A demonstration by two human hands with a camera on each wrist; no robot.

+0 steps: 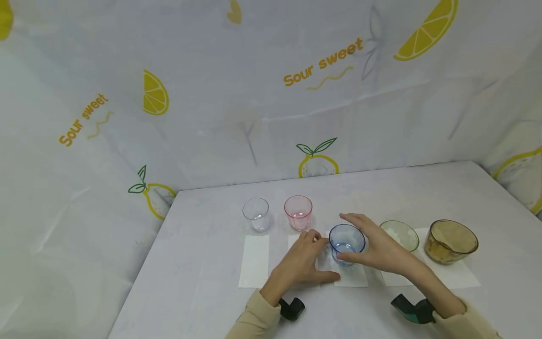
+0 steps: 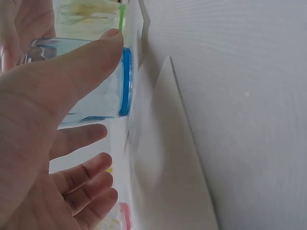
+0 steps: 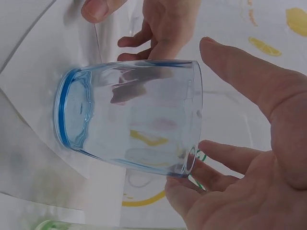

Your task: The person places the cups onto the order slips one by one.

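A blue-tinted glass [image 1: 347, 240] stands upright on a white paper strip [image 1: 351, 278] in the head view. My right hand [image 1: 383, 252] is spread around its right side, with the thumb in front and the fingers behind. In the right wrist view the thumb [image 3: 249, 72] is apart from the glass, while fingertips are right at the rim. On the other side, my left hand [image 1: 298, 261] has its fingers loosely bent near the glass and holds nothing. Its thumb [image 2: 91, 62] overlaps the blue glass in the left wrist view.
Behind stand a clear glass [image 1: 256, 214] and a pink glass [image 1: 298, 212]. To the right, a pale green glass [image 1: 400, 235] and a larger amber glass [image 1: 450, 240] are on white paper [image 1: 455, 278]. Another paper strip [image 1: 254, 263] lies at left; one is partly hidden under my left hand.
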